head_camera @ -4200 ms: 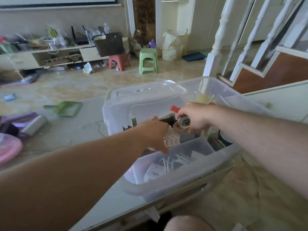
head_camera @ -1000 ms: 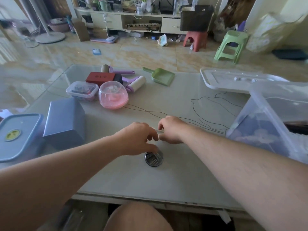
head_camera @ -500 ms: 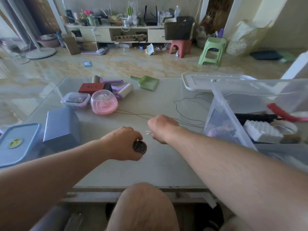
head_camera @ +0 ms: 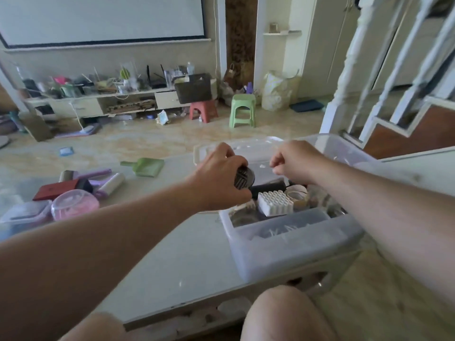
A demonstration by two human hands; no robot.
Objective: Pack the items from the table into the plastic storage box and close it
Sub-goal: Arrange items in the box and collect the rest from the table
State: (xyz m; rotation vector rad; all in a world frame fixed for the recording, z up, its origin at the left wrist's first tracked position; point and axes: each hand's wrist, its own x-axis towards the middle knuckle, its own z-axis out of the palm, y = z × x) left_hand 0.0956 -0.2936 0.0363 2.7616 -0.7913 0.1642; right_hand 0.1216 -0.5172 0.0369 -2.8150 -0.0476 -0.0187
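A clear plastic storage box (head_camera: pixel 290 249) stands open at the table's right end, holding a white ridged block (head_camera: pixel 274 202), a tape roll (head_camera: pixel 296 195), a black object and a smaller clear tub. My left hand (head_camera: pixel 219 177) grips a round dark disc with a grille face (head_camera: pixel 244 177) just above the box's left rim. My right hand (head_camera: pixel 294 161) hovers over the box with fingers pinched on something small and white. The box's lid (head_camera: pixel 236 148) lies flat on the table behind my hands.
On the table's left lie a pink domed container (head_camera: pixel 73 204), a clear lidded tub (head_camera: pixel 23 215), a red box (head_camera: pixel 55 189), purple lint rollers (head_camera: pixel 108 183) and a green dustpan (head_camera: pixel 146 166). A stair railing (head_camera: pixel 384 70) rises at right. My knees sit below the table edge.
Both hands have lifted from the table's middle and moved right to above the box. The left carries the disc it picked up; the right keeps its pinch. My view swung right.
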